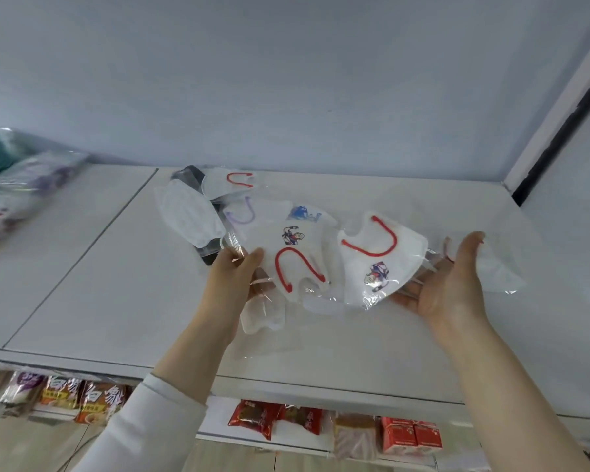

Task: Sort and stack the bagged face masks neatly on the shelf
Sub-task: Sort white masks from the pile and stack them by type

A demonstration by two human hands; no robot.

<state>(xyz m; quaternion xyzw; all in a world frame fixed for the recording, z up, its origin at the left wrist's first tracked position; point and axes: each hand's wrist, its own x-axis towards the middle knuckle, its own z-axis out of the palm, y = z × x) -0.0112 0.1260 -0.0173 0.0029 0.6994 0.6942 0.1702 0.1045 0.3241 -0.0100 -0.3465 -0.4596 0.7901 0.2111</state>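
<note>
Left hand (235, 270): partly closed. The thumb lies on top and the fingers curl underneath, pinching the clear edge of the first bagged mask (293, 257), which is white with red ear loops and a small cartoon print. The wrist is straight; the forearm, in a white sleeve (143, 427), reaches up over the front edge of the shelf (99, 284).

Right hand (447, 284): wide open, fingers straight and together, thumb up, palm turned inward toward the other hand. The fingers lie under the second bagged mask (378, 260), which has a red loop and a cartoon print, and support it without gripping. A further clear bag (494, 267) lies against the back of this hand. The forearm is bare and angled in from the shelf's right front.

Both masks are just above the shelf's middle, side by side, with their bags overlapping.

Heap of bagged masks (212, 206): on the shelf behind the left hand, loose and unsorted. Blurred pile of bags (14, 185): at the shelf's far left.

Below the shelf: snack packets (263, 417).
</note>
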